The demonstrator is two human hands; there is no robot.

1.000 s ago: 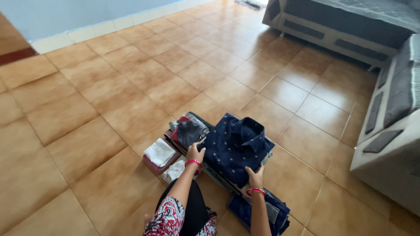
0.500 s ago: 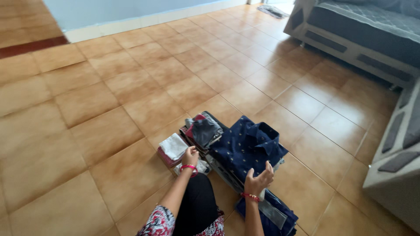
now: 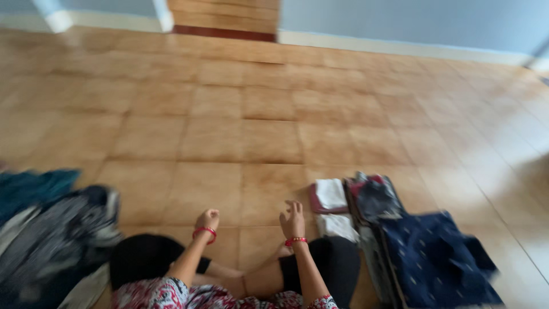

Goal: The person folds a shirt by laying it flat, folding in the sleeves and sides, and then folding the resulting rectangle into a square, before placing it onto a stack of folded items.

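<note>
The picture is blurred by motion. My left hand (image 3: 207,219), with a red bangle at the wrist, hangs over the bare tile floor with its fingers curled and nothing in it. My right hand (image 3: 293,219), also with a red bangle, is open with the fingers apart and empty. To its right lie a folded white cloth on a maroon one (image 3: 330,195), another pale folded cloth (image 3: 337,226), a dark folded stack (image 3: 374,199) and a folded navy patterned shirt (image 3: 434,260). Neither hand touches any of them. My knees in black trousers are below the hands.
A loose heap of clothes (image 3: 54,234), grey-striped with a teal piece (image 3: 34,187), lies at the lower left. Tan floor tiles (image 3: 240,137) stretch ahead to a pale wall with a white skirting board (image 3: 400,46) and a wooden doorway step (image 3: 226,31).
The view has swung left, so the sofa is gone and the loose heap has appeared. Both hands have come off the navy shirt and the folded stack and moved left, empty.
</note>
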